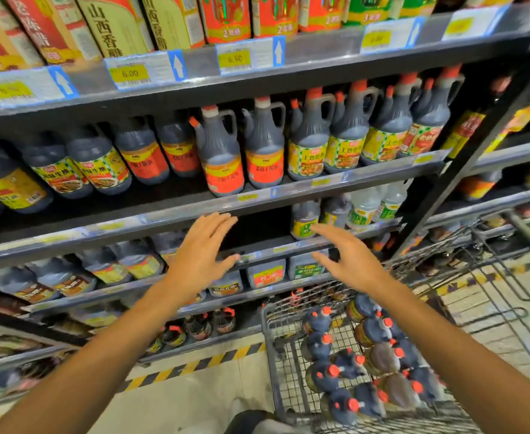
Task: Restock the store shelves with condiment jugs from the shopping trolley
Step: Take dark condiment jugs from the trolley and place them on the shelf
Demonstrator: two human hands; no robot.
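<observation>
With both hands empty, left hand (201,249) and right hand (348,261) spread before the shelf (169,219) front edge; dark gap behind; trolley (268,346) jugs (348,364) below right.

Shelf (257,200) carries dark jugs (224,158) in row

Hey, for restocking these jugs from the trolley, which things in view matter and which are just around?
Part of the job:
- shopping trolley
- dark red-capped jugs in the trolley
- empty gap on the shelf
- left hand and right hand, both open, holding nothing

Just around:
- boxed vinegar on the top shelf
- price tags
- striped floor tape
</observation>
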